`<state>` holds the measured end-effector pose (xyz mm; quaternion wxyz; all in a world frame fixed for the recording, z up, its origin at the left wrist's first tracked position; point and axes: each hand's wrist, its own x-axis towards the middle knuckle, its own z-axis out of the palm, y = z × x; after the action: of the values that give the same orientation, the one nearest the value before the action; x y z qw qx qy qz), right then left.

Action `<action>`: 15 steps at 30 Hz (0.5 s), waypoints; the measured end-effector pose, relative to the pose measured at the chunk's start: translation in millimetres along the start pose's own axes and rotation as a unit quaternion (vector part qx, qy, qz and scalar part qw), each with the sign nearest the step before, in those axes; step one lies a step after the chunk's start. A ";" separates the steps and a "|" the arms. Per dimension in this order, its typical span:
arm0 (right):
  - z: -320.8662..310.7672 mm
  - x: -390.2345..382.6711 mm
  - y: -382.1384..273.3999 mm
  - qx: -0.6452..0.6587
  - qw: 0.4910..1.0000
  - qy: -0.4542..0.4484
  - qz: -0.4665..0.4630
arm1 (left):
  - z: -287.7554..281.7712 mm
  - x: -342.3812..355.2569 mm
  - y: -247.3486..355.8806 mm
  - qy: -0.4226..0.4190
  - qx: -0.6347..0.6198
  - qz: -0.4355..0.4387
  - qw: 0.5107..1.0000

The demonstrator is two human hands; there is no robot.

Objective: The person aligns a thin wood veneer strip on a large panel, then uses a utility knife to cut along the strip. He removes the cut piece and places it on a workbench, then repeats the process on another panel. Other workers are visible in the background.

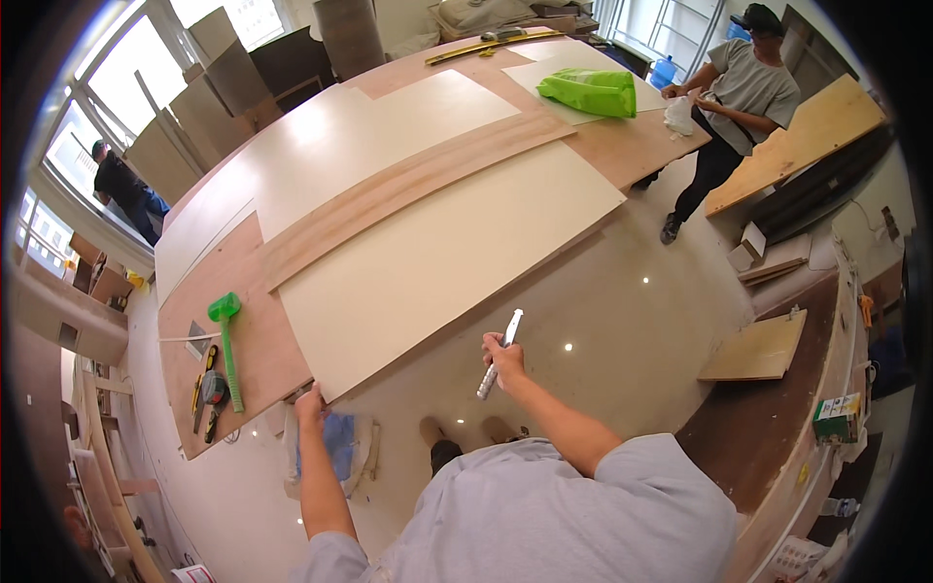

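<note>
In my right hand (505, 357) is a long silver hand tool (512, 328), with a flat, notched tip pointing up and away from me. Its ribbed end sticks out below my fist, and the tool is held over the floor, apart from the table. My left hand (310, 400) grips the table edge right by the near left corner of a large cream panel (437, 267). Which layer its fingers pinch is hard to make out. The panel lies flat on the wooden worktable (248, 364), and a long wooden strip (408, 199) runs along its far side.
On the table's left end lie a green mallet (227, 335), a tape measure (214, 387) and a grey metal plate (197, 340). A green bag (589, 92) and a yellow level (491, 45) rest farther back. A co-worker (748, 83) stands far right; another person (124, 189) is by the windows.
</note>
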<state>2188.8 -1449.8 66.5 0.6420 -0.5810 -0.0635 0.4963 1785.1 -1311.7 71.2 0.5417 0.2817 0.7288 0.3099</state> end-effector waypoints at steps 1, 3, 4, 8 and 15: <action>14.5 5.0 6.5 0.035 0.999 0.018 -0.007 | -3.6 10.9 -2.0 -0.035 -0.012 -0.001 0.999; 47.1 5.7 20.0 0.058 0.998 0.022 -0.003 | 2.9 27.8 -4.8 -0.095 -0.110 0.011 0.989; 50.3 7.3 18.4 0.081 0.995 0.055 0.007 | 4.8 34.5 -3.5 -0.095 -0.112 0.007 0.989; 81.2 10.8 28.8 0.128 0.989 0.069 0.021 | 6.6 36.6 4.0 -0.211 -0.101 0.003 0.972; 101.2 -4.3 29.9 0.112 0.988 0.105 -0.001 | -17.7 21.5 12.7 -0.262 -0.091 -0.032 0.960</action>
<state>2103.2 -1388.7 76.5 0.7066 -0.5543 0.0594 0.4358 1763.5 -1290.0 71.6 0.7466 0.2790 0.5391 0.2723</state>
